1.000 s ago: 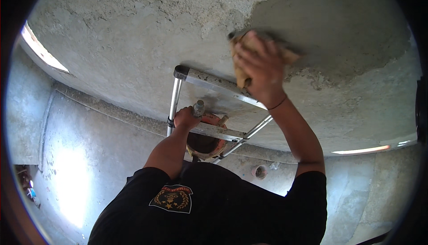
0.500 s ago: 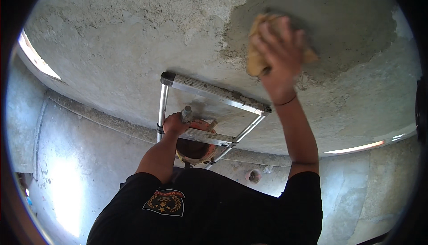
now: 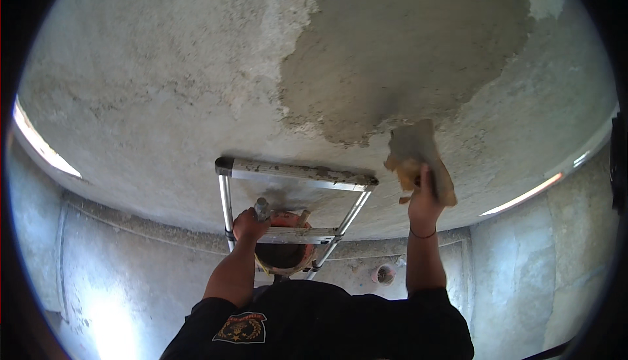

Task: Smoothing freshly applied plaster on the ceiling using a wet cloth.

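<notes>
My right hand (image 3: 425, 204) grips a tan foam sponge (image 3: 445, 180) with ragged edges and a grey, mortar-smeared face. It is held just below a dark wet plaster patch (image 3: 405, 39) on the rough grey wall. My left hand (image 3: 250, 226) is closed at the left end of a rung of the aluminium ladder (image 3: 297, 171). A grey, stubby tool handle (image 3: 262, 209) sticks up from that fist; the rest of the tool is hidden. Beside it, behind the rung, is an orange bucket (image 3: 282, 219) with grey mortar inside and a wooden handle (image 3: 302, 218) poking out.
The ladder's mortar-stained top bar leans against the wall. Far below, a small bucket (image 3: 383, 274) stands on the concrete floor (image 3: 163, 255). Bright slits (image 3: 42, 141) open in the wall at left and right.
My right hand has come down off the wet patch with the sponge, which is now tilted so its grey face shows. The view has shifted upward; my left hand stays at the rung.
</notes>
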